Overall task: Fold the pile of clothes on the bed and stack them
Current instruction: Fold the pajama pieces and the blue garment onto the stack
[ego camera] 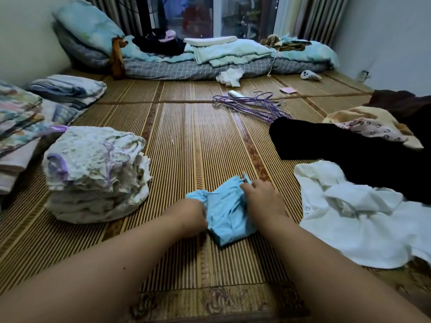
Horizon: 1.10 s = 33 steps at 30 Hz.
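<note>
Both grip blue garment on mat: L hand, R hand

Nothing legible showed anywhere. The white garment carried a small tag near its left edge with dark print on it, but the marks were too small and blurred to read.

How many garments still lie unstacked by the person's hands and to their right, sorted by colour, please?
Light blue garment: 1, gripped by the left hand and right hand
White garment: 1
Black garment: 1
Cream garment: 1
Pink patterned garment: 1
Dark brown garment: 1
Total: 6; the heap may hide more.
</note>
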Each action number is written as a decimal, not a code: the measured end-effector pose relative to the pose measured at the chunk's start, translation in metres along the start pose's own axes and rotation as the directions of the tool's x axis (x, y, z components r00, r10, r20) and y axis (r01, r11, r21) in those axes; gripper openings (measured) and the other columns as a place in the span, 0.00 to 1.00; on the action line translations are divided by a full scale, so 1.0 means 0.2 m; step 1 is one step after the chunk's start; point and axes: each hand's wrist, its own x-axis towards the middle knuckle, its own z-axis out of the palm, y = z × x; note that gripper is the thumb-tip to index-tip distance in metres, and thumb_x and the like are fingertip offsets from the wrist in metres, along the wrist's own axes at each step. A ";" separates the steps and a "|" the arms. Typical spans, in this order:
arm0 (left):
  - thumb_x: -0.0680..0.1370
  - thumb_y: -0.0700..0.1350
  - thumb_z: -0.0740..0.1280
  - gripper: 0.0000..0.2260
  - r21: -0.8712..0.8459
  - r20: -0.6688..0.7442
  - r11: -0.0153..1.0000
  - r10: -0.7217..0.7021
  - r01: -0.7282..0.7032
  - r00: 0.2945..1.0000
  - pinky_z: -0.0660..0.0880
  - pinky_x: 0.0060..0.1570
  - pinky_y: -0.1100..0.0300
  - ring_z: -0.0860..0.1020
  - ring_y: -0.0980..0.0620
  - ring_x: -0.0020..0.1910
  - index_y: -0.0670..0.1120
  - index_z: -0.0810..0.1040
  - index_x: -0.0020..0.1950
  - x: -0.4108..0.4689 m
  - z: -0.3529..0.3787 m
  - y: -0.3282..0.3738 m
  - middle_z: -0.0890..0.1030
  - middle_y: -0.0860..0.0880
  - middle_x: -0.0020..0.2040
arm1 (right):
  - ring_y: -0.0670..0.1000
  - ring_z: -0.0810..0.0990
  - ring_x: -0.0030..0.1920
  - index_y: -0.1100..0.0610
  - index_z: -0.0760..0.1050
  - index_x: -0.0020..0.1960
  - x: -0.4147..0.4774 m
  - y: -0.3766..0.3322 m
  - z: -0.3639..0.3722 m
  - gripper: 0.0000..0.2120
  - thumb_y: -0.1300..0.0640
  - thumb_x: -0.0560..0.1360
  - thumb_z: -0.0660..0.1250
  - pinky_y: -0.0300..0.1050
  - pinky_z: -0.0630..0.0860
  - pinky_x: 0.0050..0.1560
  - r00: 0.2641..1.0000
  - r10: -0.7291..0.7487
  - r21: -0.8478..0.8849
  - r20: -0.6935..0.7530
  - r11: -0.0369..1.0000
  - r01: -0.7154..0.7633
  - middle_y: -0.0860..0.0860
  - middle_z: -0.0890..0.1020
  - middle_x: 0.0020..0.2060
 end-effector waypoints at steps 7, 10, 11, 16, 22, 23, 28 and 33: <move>0.78 0.52 0.63 0.31 0.199 0.093 0.932 0.290 -0.303 0.952 0.53 0.74 0.42 0.50 0.44 0.77 0.67 0.51 0.75 0.11 -0.01 -0.06 0.49 0.52 0.79 | 0.57 0.75 0.53 0.52 0.70 0.60 -0.15 -0.18 0.04 0.15 0.52 0.74 0.61 0.49 0.71 0.48 0.982 0.069 0.245 0.174 0.963 -0.111 0.54 0.74 0.53; 0.79 0.55 0.61 0.26 0.322 0.149 0.862 0.361 -0.391 0.920 0.60 0.70 0.44 0.59 0.44 0.74 0.66 0.55 0.74 0.15 0.00 -0.06 0.58 0.51 0.77 | 0.55 0.73 0.57 0.48 0.68 0.65 -0.20 -0.17 0.04 0.31 0.32 0.69 0.60 0.50 0.71 0.56 0.963 -0.029 0.179 0.270 0.984 -0.020 0.52 0.76 0.56; 0.78 0.56 0.61 0.25 0.333 0.126 0.859 0.369 -0.389 0.921 0.64 0.67 0.46 0.64 0.46 0.69 0.65 0.58 0.74 0.15 -0.01 -0.07 0.64 0.50 0.73 | 0.54 0.72 0.60 0.46 0.64 0.69 -0.20 -0.16 0.03 0.39 0.26 0.65 0.59 0.51 0.71 0.60 0.941 -0.054 0.174 0.334 0.985 -0.005 0.51 0.75 0.60; 0.78 0.53 0.62 0.18 0.351 0.046 0.839 0.429 -0.416 0.902 0.74 0.52 0.54 0.74 0.51 0.51 0.56 0.72 0.68 0.09 -0.05 -0.11 0.75 0.50 0.53 | 0.52 0.73 0.64 0.47 0.62 0.71 -0.14 -0.13 -0.01 0.30 0.43 0.72 0.67 0.51 0.71 0.65 0.917 -0.136 0.188 0.375 0.980 0.068 0.51 0.74 0.66; 0.77 0.50 0.62 0.11 0.442 0.046 0.730 0.561 -0.521 0.826 0.76 0.48 0.55 0.75 0.52 0.47 0.51 0.78 0.57 0.02 -0.08 -0.13 0.77 0.51 0.47 | 0.49 0.76 0.61 0.52 0.78 0.60 -0.21 -0.07 -0.03 0.13 0.55 0.79 0.59 0.50 0.73 0.61 0.940 -0.174 0.211 0.294 0.971 0.114 0.51 0.81 0.57; 0.76 0.51 0.62 0.09 0.388 0.043 0.756 0.556 -0.527 0.830 0.75 0.49 0.56 0.74 0.53 0.48 0.52 0.79 0.53 0.02 -0.10 -0.13 0.76 0.52 0.47 | 0.46 0.79 0.52 0.52 0.79 0.55 -0.22 -0.05 -0.05 0.11 0.54 0.78 0.59 0.48 0.77 0.54 0.942 -0.146 0.271 0.304 0.961 0.061 0.50 0.83 0.51; 0.73 0.48 0.64 0.06 -0.181 0.182 0.923 0.370 -0.339 0.911 0.76 0.51 0.53 0.74 0.48 0.53 0.50 0.79 0.39 0.03 -0.25 -0.09 0.75 0.47 0.54 | 0.44 0.75 0.34 0.52 0.76 0.38 -0.18 0.02 -0.16 0.11 0.57 0.77 0.60 0.37 0.71 0.34 0.890 -0.097 0.679 0.445 0.684 -0.265 0.49 0.79 0.36; 0.79 0.52 0.62 0.15 -0.420 0.095 0.903 0.143 -0.090 0.985 0.75 0.49 0.54 0.77 0.47 0.51 0.44 0.80 0.56 0.13 -0.28 -0.05 0.79 0.44 0.54 | 0.52 0.80 0.44 0.56 0.76 0.53 0.00 0.02 -0.14 0.13 0.49 0.81 0.58 0.48 0.80 0.43 0.865 0.157 0.742 0.476 0.456 -0.491 0.55 0.81 0.47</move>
